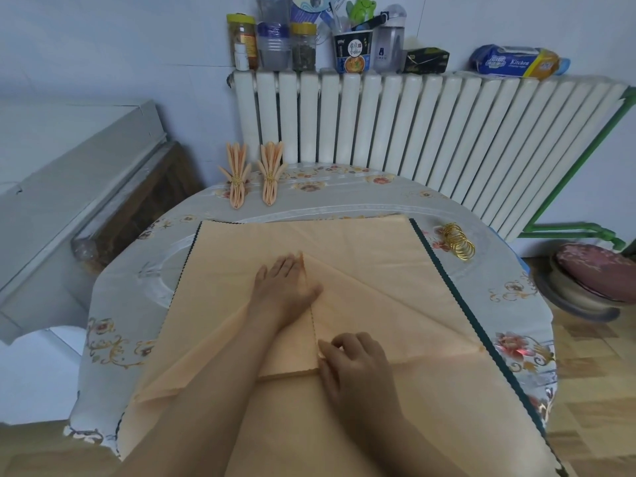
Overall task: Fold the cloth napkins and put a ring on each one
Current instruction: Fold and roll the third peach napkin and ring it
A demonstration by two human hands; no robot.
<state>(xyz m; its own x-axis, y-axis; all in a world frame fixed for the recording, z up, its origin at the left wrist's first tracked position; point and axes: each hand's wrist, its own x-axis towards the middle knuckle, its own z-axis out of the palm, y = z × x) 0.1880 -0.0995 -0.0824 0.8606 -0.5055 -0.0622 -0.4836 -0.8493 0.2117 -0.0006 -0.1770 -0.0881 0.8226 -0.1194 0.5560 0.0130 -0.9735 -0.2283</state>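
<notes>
On the counter (395, 197) the peach napkin (378, 297) lies folded to a point, its centre seam running straight away from the person, left hand (285, 287) flat on the tip, right hand (358, 366) pinching the seam's near end.

Peach napkin (371, 290) half-folded; gold rings (458, 242) beside.

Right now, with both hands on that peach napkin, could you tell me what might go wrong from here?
1. The left hand lies flat on the folded flap of the top napkin, and the right hand pinches its edge; lifting either could let the fold spring open.
2. More napkins lie stacked beneath, so a tug may shift the pile.
3. The gold rings sit near the table edge and could be knocked off.
</notes>
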